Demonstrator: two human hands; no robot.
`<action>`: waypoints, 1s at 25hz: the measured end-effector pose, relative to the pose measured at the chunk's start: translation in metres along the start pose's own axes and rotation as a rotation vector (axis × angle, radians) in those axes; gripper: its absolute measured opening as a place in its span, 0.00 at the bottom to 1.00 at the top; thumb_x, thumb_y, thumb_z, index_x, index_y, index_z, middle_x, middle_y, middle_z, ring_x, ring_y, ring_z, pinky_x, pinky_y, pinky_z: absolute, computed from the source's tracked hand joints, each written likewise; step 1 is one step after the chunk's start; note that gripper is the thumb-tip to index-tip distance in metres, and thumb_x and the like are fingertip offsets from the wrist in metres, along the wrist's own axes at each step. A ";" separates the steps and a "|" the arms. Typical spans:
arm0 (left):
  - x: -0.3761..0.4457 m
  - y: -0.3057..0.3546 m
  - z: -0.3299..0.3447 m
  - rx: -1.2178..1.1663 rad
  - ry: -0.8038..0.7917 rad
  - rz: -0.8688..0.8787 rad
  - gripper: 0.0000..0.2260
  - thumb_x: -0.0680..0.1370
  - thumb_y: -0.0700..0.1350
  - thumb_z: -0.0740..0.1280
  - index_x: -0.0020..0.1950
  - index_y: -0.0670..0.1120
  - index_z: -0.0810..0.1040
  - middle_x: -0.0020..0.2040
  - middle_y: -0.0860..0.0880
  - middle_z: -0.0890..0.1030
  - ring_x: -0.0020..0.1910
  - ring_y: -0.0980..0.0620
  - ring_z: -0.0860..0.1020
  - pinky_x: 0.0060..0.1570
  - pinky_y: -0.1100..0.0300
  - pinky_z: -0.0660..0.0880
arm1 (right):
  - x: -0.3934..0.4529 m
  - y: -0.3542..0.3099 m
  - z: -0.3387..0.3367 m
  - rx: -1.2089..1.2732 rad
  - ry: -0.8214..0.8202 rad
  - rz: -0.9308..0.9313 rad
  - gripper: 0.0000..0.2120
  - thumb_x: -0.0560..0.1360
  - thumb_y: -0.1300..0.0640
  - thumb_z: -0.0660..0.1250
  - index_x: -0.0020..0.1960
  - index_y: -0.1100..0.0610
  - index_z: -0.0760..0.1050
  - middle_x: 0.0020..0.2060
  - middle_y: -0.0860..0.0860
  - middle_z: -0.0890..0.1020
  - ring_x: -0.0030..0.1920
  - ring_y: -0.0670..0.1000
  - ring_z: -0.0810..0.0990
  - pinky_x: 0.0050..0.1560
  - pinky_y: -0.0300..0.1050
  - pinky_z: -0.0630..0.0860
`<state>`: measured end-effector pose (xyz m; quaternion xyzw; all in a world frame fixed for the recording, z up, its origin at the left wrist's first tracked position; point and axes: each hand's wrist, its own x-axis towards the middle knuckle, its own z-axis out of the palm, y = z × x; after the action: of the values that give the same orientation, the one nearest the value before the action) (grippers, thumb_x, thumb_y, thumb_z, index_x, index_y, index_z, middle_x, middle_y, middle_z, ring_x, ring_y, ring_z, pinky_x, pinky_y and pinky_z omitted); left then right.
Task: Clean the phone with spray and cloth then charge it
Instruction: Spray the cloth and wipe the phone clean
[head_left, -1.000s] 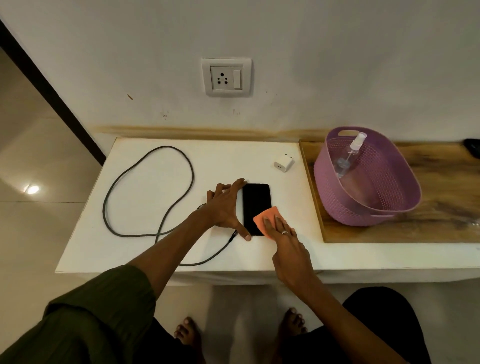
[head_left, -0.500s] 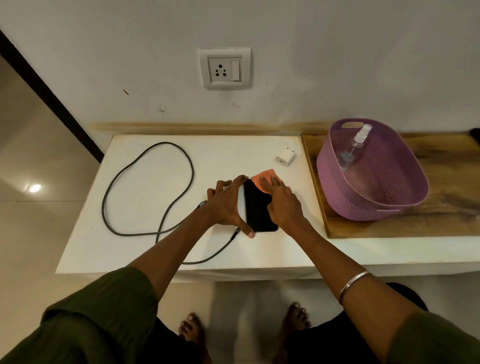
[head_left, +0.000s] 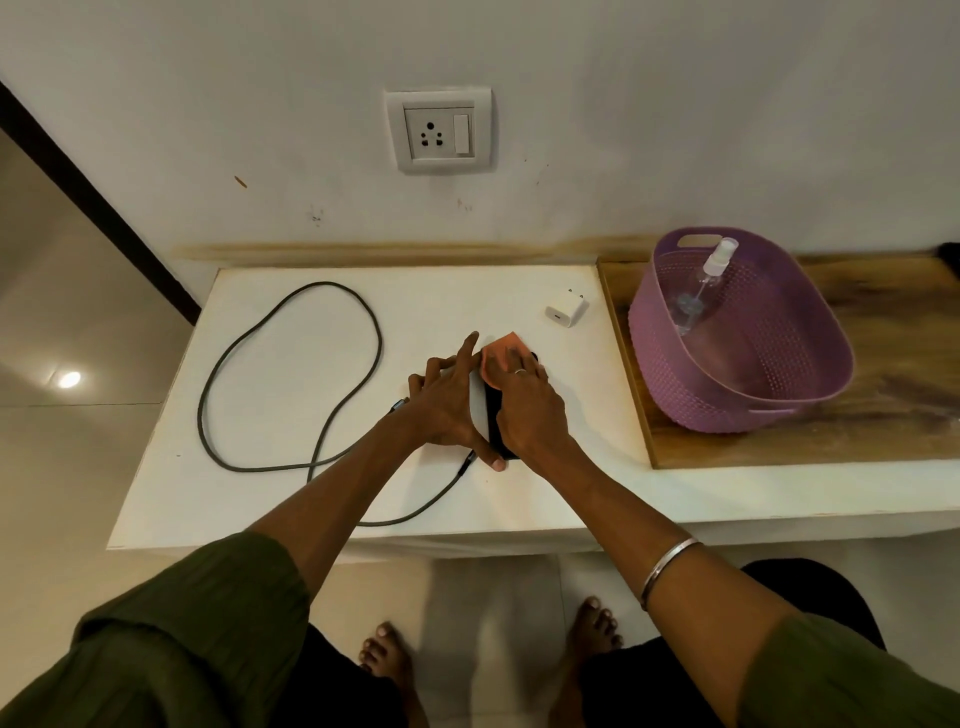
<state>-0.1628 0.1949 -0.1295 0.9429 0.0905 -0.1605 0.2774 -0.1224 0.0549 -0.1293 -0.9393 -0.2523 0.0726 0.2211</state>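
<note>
Phone (head_left: 494, 415) mostly hidden — hands, cloth (head_left: 500, 353) cover it.

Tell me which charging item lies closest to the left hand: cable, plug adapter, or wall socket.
The cable: its connector end lies right beside the left hand. The plug adapter sits farther back, and the wall socket is on the wall.
</note>
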 end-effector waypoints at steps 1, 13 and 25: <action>0.001 0.000 0.001 0.008 -0.003 -0.001 0.76 0.44 0.72 0.77 0.75 0.57 0.27 0.78 0.51 0.61 0.76 0.42 0.54 0.71 0.43 0.55 | -0.001 0.000 0.003 -0.028 -0.002 -0.053 0.24 0.78 0.59 0.60 0.73 0.56 0.63 0.72 0.57 0.66 0.72 0.59 0.64 0.70 0.57 0.65; -0.002 0.001 -0.002 -0.020 0.023 0.012 0.73 0.42 0.72 0.77 0.74 0.63 0.31 0.79 0.50 0.57 0.76 0.43 0.54 0.70 0.43 0.55 | -0.045 0.026 -0.003 -0.071 -0.201 -0.171 0.33 0.77 0.59 0.64 0.77 0.51 0.54 0.77 0.50 0.58 0.75 0.54 0.60 0.74 0.45 0.58; -0.003 0.000 -0.002 0.059 0.034 0.027 0.72 0.44 0.73 0.76 0.76 0.61 0.36 0.79 0.50 0.57 0.75 0.42 0.55 0.69 0.41 0.57 | -0.101 0.037 -0.014 -0.211 -0.286 -0.227 0.38 0.77 0.62 0.63 0.77 0.51 0.41 0.78 0.53 0.44 0.78 0.56 0.47 0.75 0.47 0.53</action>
<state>-0.1651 0.1954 -0.1270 0.9543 0.0776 -0.1434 0.2503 -0.1896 -0.0295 -0.1313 -0.9029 -0.3914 0.1532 0.0904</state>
